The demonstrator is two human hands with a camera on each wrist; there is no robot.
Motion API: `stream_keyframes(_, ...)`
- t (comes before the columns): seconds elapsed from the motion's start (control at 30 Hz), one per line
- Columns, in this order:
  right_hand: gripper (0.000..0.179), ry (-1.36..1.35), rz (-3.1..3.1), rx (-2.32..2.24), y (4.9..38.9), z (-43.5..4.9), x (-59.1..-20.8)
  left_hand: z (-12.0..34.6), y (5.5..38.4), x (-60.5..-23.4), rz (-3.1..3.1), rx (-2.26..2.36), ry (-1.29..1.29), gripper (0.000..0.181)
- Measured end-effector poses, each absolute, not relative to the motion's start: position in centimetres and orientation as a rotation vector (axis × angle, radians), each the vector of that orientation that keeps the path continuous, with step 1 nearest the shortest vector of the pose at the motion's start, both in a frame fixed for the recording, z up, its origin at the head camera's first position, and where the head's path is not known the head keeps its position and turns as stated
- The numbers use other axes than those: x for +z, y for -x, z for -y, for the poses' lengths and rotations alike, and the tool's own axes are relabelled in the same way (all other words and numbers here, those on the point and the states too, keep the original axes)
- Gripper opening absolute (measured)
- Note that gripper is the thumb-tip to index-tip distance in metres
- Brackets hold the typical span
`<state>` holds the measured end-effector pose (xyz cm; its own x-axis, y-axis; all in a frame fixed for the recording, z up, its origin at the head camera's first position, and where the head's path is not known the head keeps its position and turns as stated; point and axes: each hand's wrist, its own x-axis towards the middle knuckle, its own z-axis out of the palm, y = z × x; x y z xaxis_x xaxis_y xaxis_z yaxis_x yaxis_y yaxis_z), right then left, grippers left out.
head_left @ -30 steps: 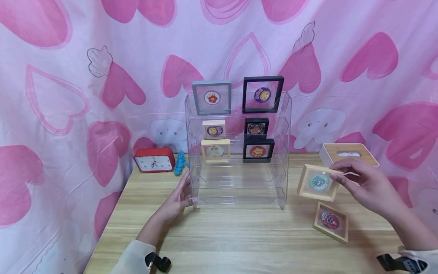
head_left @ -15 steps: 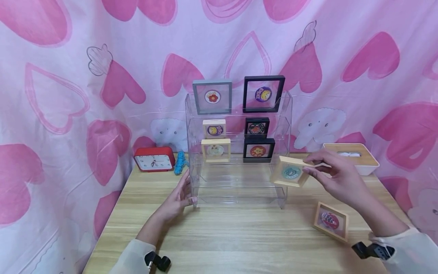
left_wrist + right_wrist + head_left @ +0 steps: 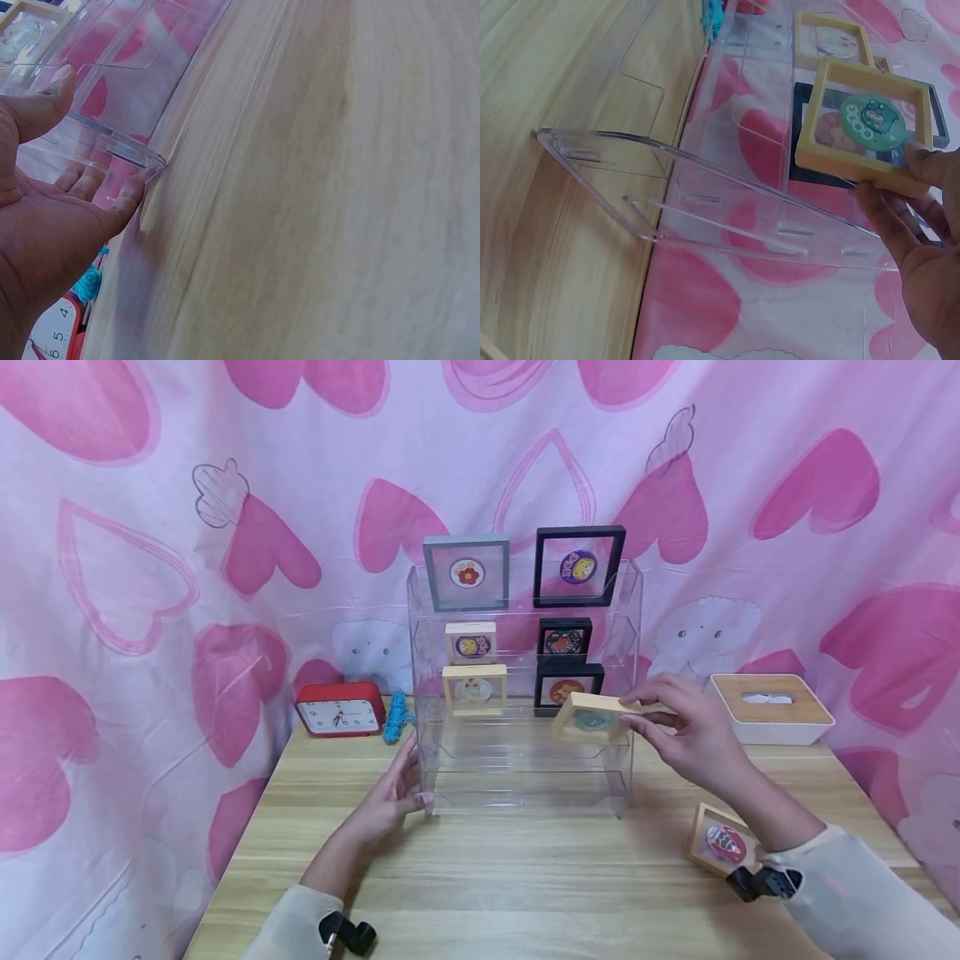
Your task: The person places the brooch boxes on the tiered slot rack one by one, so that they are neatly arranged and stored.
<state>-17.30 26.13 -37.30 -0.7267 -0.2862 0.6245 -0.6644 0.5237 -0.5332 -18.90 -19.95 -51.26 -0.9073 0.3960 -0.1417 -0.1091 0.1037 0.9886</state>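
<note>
A clear tiered display rack point(image 3: 517, 783) stands on the table. At its lower left side my left hand point(image 3: 384, 803) holds the side panel, thumb at the front edge and fingers on the outer side. My right hand point(image 3: 686, 727) pinches a light wooden badge frame point(image 3: 841, 166) by its right edge; a green round badge point(image 3: 871, 120) shows inside. The frame is tilted, in front of the rack's right half, and overlaps a black frame point(image 3: 547, 692) in the head view. Another wooden frame point(image 3: 708, 843) with a red badge lies on the table, partly covered by the right wrist's camera.
On the rack's upper tiers stand a grey frame point(image 3: 468, 602), a large black frame point(image 3: 542, 568), a small black frame point(image 3: 564, 623) and two cream frames. A red alarm clock point(image 3: 340, 717) and blue cord bundle point(image 3: 394, 718) are left; a wood-topped tissue box point(image 3: 780, 731) is right.
My right hand has carried the wooden frame with the green badge leftward and slightly up, from beside the rack to in front of its right half. The left hand has stayed on the rack.
</note>
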Motion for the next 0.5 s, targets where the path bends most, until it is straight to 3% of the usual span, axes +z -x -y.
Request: stream_keyframes(0.5, 0.041, -0.882, 2.361, 0.935, 18.8, -25.1, -39.5, 19.9, 18.9, -51.2, -2.018, 1.862, -0.282, 0.109)
